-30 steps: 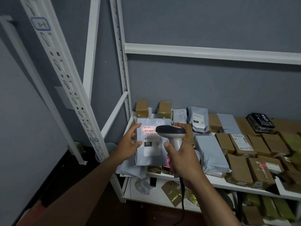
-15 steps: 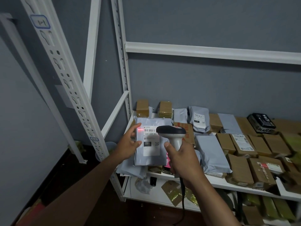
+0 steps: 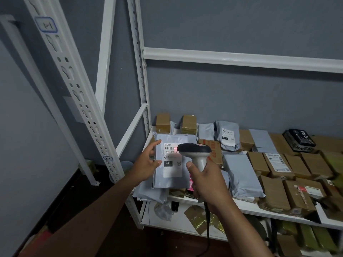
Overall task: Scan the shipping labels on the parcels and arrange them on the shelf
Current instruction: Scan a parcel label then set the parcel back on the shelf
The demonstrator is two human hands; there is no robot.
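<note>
This is a parcel storeroom or courier sorting room. A white slotted-steel shelving rack point(image 3: 143, 101) stands against a bare grey wall point(image 3: 232, 25), its uprights carrying hand-written bay tags point(image 3: 46, 25) at the upper left. The shelf board point(image 3: 246, 207) at lower right is crowded with brown cardboard parcels point(image 3: 274, 194) and grey poly mailers point(image 3: 241, 175), several bearing printed barcode shipping labels point(image 3: 228, 135). More packages fill the tier below at the bottom right.
</note>
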